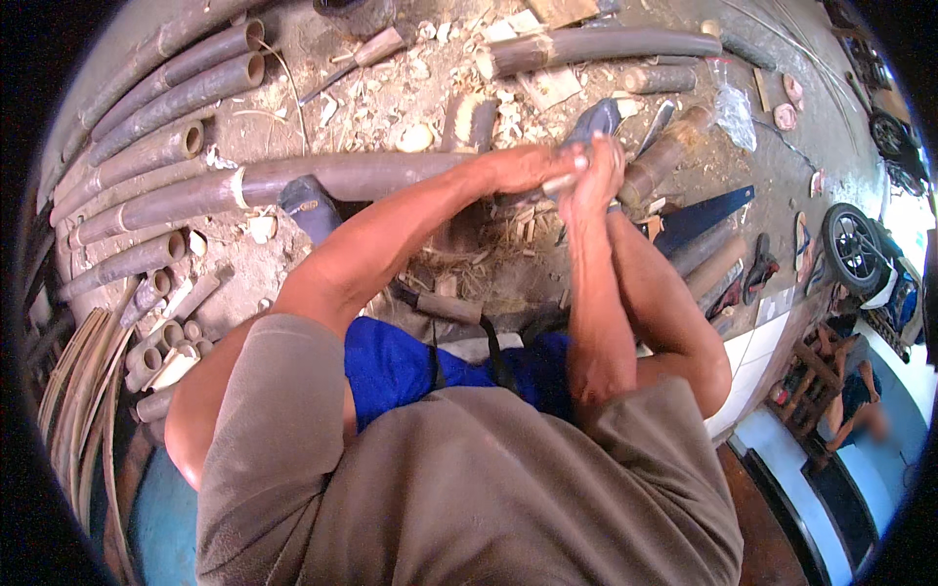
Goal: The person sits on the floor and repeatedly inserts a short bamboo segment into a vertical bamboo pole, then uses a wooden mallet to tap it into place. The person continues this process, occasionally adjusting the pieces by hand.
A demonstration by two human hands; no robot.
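past blue shorts [391, 369], the left hand [535, 170] and right hand [594, 176] meet, curled together; whether they clamp anything, i cannot tell. a long bamboo pole [322, 178] runs beneath the left forearm [386, 234]; beyond, a bamboo length [606, 45] lies near shavings [418, 70].

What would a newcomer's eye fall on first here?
Probably the bright blue shorts at mid-picture. Next, the left hand and right hand, close together farther up; the saw lies to their right. Long dark poles fan across the left side.
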